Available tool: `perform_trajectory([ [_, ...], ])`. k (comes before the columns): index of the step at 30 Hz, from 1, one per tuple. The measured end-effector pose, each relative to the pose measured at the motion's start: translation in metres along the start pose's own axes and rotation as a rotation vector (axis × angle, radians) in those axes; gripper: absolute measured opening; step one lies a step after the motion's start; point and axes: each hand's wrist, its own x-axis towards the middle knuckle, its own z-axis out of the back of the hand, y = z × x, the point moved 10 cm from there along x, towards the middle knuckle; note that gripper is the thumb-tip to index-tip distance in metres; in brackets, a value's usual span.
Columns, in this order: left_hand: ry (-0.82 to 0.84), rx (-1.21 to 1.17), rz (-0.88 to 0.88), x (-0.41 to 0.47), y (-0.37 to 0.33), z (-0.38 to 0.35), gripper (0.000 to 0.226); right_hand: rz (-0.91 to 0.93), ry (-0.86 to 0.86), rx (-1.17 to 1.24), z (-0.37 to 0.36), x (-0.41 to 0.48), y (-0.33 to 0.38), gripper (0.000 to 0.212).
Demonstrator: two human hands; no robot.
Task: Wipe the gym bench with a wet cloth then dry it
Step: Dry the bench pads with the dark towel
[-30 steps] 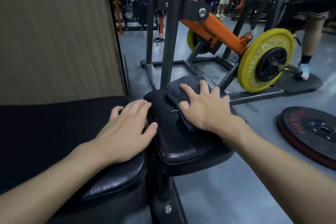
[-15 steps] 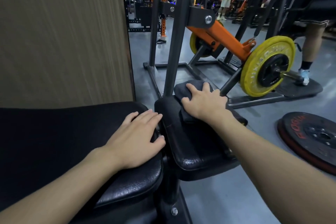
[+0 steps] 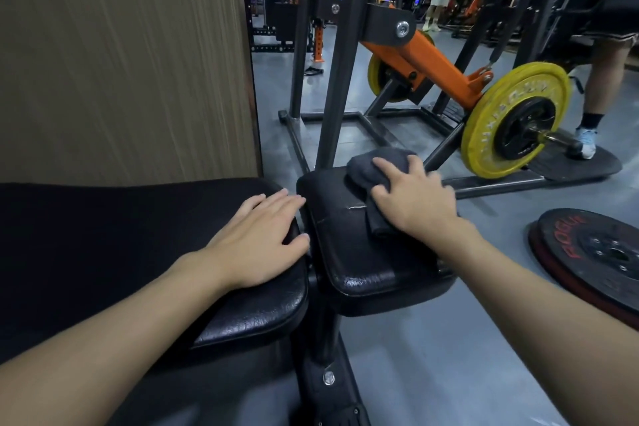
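The gym bench has two black padded sections: a long pad [image 3: 103,252] on the left and a smaller seat pad [image 3: 349,252] to its right. A dark grey cloth [image 3: 373,162] lies folded on the far right part of the seat pad. My right hand [image 3: 415,201] presses flat on the cloth with fingers spread. My left hand [image 3: 259,239] rests flat on the end of the long pad, holding nothing.
A black and orange machine frame [image 3: 345,79] with a yellow weight plate [image 3: 511,121] stands just beyond the seat pad. A black plate [image 3: 594,252] lies on the floor at right. A wooden wall panel [image 3: 121,62] rises at left. A person's leg [image 3: 601,86] is at far right.
My right hand has slid the cloth toward the far edge of the seat pad. The left hand has stayed on the long pad. The camera has shifted slightly.
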Motion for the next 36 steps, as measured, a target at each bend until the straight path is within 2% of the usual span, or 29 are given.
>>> perform_trajectory([
  [4, 0.002, -0.009, 0.015, -0.001, 0.0, 0.0, 0.06, -0.034, -0.06, -0.041, 0.005, -0.033, 0.019, 0.056],
  [9, -0.061, -0.091, 0.087, -0.005, -0.001, 0.015, 0.053, 0.183, -0.169, -0.031, 0.008, -0.099, 0.082, 0.061],
  [12, -0.033, -0.094, 0.109, -0.007, 0.001, 0.012, 0.056, 0.188, -0.155, -0.027, 0.01, -0.106, 0.06, 0.06],
  [15, 0.007, -0.047, 0.068, -0.005, 0.001, 0.005, 0.058, -0.006, -0.28, 0.074, 0.019, -0.123, 0.025, 0.056],
  [17, 0.012, -0.029, 0.052, -0.004, 0.0, 0.003, 0.057, -0.054, -0.374, 0.137, 0.02, -0.146, 0.031, 0.055],
  [21, -0.001, -0.026, 0.033, -0.005, -0.003, 0.004, 0.053, 0.197, -0.494, 0.173, 0.015, -0.17, 0.068, 0.053],
  [24, 0.001, -0.061, 0.035, -0.006, -0.002, 0.006, 0.052, 0.322, -0.577, 0.173, 0.013, -0.171, 0.05, 0.051],
  [28, -0.003, -0.049, 0.065, -0.004, 0.004, 0.004, 0.053, 0.217, -0.676, 0.311, 0.012, -0.168, -0.007, 0.053],
  [32, 0.068, 0.029, 0.113, 0.0, 0.009, -0.005, 0.053, -0.027, -0.599, 0.596, 0.006, -0.143, -0.055, 0.053],
  [34, 0.087, 0.038, 0.102, 0.0, 0.007, -0.007, 0.053, -0.177, -0.442, 0.745, 0.002, -0.119, -0.072, 0.056],
  [36, 0.095, 0.033, 0.098, 0.0, 0.006, -0.008, 0.054, -0.213, -0.241, 0.702, 0.0, -0.094, -0.079, 0.055],
])
